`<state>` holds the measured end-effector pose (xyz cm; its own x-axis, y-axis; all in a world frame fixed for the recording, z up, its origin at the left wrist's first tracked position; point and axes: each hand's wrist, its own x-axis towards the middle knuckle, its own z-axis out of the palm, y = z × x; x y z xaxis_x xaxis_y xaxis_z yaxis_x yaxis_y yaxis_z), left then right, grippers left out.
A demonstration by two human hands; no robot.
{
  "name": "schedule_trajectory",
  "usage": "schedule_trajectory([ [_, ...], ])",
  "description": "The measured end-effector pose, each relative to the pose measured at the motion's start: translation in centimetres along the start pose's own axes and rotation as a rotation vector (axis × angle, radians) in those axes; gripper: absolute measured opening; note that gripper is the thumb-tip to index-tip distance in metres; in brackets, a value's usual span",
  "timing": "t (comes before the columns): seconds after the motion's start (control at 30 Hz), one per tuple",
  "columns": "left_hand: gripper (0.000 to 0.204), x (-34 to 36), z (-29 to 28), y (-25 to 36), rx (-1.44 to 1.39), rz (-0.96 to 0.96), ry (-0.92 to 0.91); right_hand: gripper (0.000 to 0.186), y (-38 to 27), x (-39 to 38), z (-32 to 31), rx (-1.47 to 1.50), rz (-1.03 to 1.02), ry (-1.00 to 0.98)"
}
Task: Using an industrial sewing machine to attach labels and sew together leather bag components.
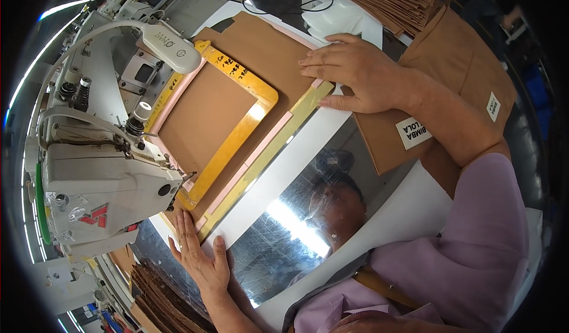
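Observation:
A brown fabric panel [204, 111] lies flat under a yellow rectangular frame [234, 147] with handwritten marks. Along the panel's near side runs a straight yellow-green strip [266, 159] with pink pieces beside it. My left hand [201, 259] rests with fingers stretched at the strip's lower-left end, close to the sewing machine head [109, 185]. At the opposite end, my right hand [349, 72] lies flat, its fingers spread over the panel's edge and its thumb by the strip. Neither hand grips anything. The machine's needle area, at the frame's lower-left corner, is partly hidden.
A white lamp [172, 48] on a bent arm hangs over the frame. Brown bags [456, 66] with white labels lie at right, below a stack of brown pieces [391, 1]. Shiny metal table [284, 214] reflects a person. More brown pieces [163, 291] sit lower left.

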<state>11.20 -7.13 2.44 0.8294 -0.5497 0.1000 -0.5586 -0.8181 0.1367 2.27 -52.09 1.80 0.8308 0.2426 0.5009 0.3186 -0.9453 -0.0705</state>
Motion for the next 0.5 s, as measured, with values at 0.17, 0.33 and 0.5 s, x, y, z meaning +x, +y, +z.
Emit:
schedule_trajectory([
  [0.17, 0.086, -0.05, -0.05, 0.11, 0.035, -0.006, -0.005, 0.063, 0.05, -0.16, 0.26, -0.057, 0.117, -0.156],
  [0.33, 0.082, -0.12, 0.09, 0.19, 0.080, 0.006, 0.028, 0.066, 0.32, -0.47, 0.74, -0.057, 0.103, -0.145],
  [0.5, 0.081, -0.20, 0.16, 0.28, 0.129, 0.010, 0.040, 0.070, 0.33, -0.26, 0.19, -0.050, 0.141, -0.187],
])
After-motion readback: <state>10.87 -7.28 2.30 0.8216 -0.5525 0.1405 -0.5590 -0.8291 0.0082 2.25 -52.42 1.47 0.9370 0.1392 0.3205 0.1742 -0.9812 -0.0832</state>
